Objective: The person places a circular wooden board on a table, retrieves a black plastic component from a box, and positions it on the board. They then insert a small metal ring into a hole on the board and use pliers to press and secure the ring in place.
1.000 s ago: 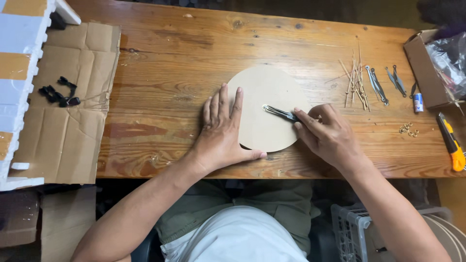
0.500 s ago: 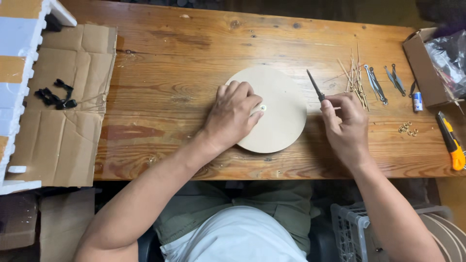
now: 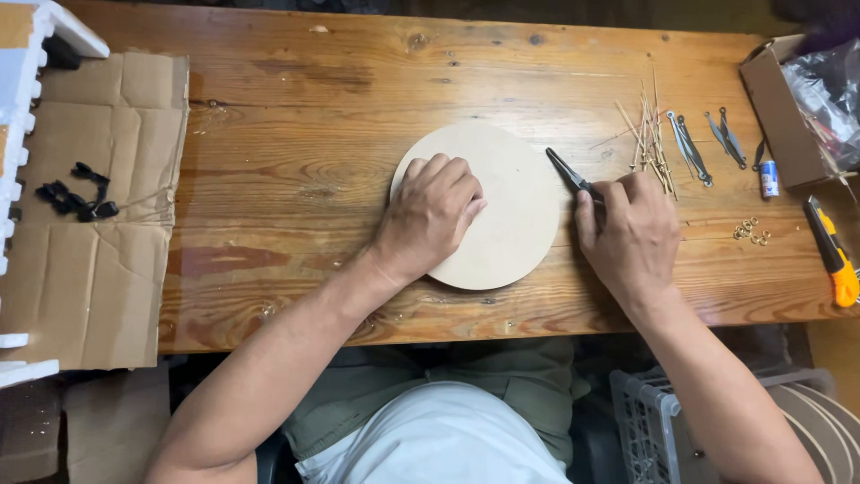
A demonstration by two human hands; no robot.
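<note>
A pale round wooden disc (image 3: 515,211) lies flat on the brown wooden table (image 3: 296,108). My left hand (image 3: 432,213) rests on the disc's left half with its fingers curled, pressing it down. My right hand (image 3: 627,235) sits just right of the disc and grips a slim dark metal tool (image 3: 570,174), whose pointed tip meets the disc's upper right edge.
Thin wooden sticks (image 3: 649,134) and metal clips (image 3: 688,148) lie right of the disc. Small brass rings (image 3: 751,232), a yellow utility knife (image 3: 833,255), a small tube (image 3: 769,178) and a cardboard box (image 3: 784,108) are at the right. Flattened cardboard (image 3: 90,242) with black parts (image 3: 76,199) lies left.
My left hand went from flat with spread fingers to curled on the disc. My right hand drew the tool off the disc's middle to its right edge.
</note>
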